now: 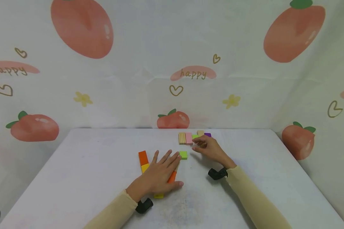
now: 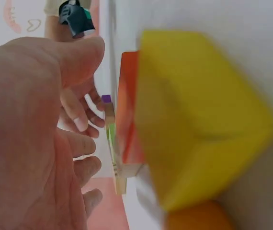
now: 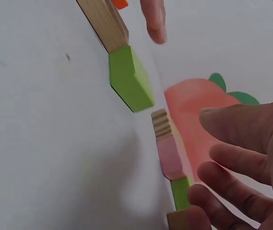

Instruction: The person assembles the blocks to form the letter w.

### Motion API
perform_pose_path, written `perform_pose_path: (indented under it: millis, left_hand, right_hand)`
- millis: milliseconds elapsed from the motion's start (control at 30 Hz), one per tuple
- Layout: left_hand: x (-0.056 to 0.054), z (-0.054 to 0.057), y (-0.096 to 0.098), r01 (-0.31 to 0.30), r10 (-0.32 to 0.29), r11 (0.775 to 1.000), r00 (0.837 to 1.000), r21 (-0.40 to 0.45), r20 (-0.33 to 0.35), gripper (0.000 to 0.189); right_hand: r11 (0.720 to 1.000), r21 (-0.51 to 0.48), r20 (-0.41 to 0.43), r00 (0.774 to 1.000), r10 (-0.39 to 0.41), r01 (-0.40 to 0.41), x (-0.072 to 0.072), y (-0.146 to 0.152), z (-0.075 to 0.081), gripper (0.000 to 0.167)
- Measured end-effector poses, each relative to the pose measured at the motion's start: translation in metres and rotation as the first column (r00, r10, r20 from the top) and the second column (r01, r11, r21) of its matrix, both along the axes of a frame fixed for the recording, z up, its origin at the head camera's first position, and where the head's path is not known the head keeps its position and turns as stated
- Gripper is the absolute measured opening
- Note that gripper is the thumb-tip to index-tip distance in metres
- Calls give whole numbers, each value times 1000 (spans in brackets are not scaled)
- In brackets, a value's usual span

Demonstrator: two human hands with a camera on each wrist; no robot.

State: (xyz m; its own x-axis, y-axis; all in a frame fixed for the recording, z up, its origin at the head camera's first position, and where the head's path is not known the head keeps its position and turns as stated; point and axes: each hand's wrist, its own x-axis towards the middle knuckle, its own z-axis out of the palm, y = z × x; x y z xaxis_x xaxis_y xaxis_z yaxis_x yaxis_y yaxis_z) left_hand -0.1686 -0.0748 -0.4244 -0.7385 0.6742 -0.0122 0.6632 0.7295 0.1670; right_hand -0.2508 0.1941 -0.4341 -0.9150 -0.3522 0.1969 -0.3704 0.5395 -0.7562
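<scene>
My left hand (image 1: 160,173), fingers spread and straight, is over a V-like arrangement of blocks and hides part of it. An orange block (image 1: 143,158) and a yellow-orange block (image 1: 145,167) form its left side. On the right side are another orange block (image 1: 172,177), a plain wooden block (image 3: 103,21) and a light green block (image 1: 183,155) at the far end. A yellow block (image 2: 194,115) lies at the near point. My right hand (image 1: 210,149), fingers loosely bent and holding nothing, hovers beside the back row, partly covering it.
The back row has a striped block (image 1: 182,138), a pink block (image 1: 189,138), a green block (image 1: 195,136), a tan block (image 1: 200,132) and a purple block (image 1: 207,135). They lie near the white table's (image 1: 89,178) far edge, before a fruit-printed cloth (image 1: 143,95).
</scene>
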Motion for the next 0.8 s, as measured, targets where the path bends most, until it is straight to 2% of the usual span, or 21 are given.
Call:
perform_pose_path:
  millis: [233,367,500,633,800]
  left_hand:
    - [-17,5,18,9,-8,996,1000,-87,10,86]
    - [-19,6,22,1,2,992,1000,-129,23,87]
    - [-20,7,22,-2,7,988,1000,-155,28,90]
    - [-20,8,23,-1,5,987,1000,-163,28,91]
    - [-20,8,22,5,2,988,999,-151,51,92]
  right_hand:
    - [999,38,-44,999,3,-1,-12,-3,12,33]
    - [996,84,-87,996,11,-4,-24,-8,14,33]
    - [985,175,-122,992,36,-15,-37,-18,14,39]
    - [952,305,-104,993,51,-17,-47,-31,16,57]
    - [890,455,-7,999,45,-37,-57,-44,17,70]
